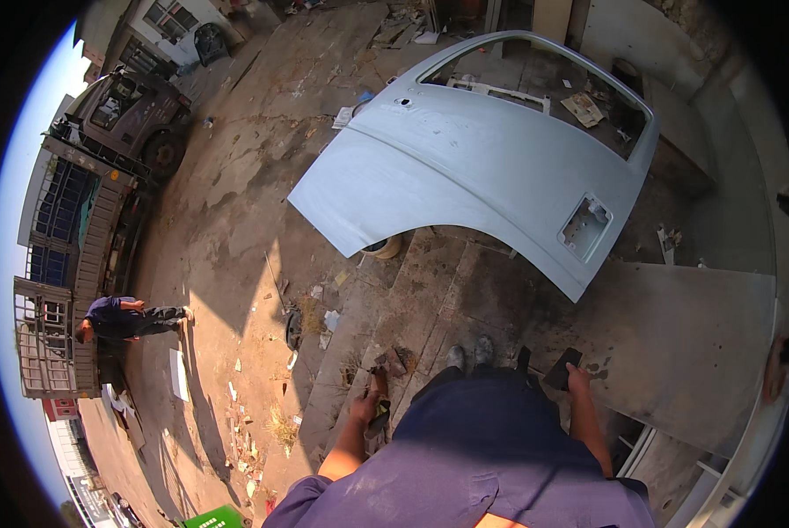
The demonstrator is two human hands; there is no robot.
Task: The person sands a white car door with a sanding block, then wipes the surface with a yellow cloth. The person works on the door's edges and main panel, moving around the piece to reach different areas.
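Note:
A pale blue-white vehicle door panel [465,150], with a window opening and a handle recess, is raised above the ground in front of me. My right hand [579,380] grips a black flat rectangular block [561,368] beside my body, over the edge of a flat board. At my left side hangs my left hand [367,405], its fingers curled. A dark object [379,419] shows against that hand, too small to identify. Neither hand touches the door panel.
A flat grey-brown board [685,334] lies to the right. One bucket-like container [383,247] stands under the panel's curved edge. Scraps and debris [247,444] litter the ground at left. Another person [126,319] walks near a parked truck [117,132] at far left.

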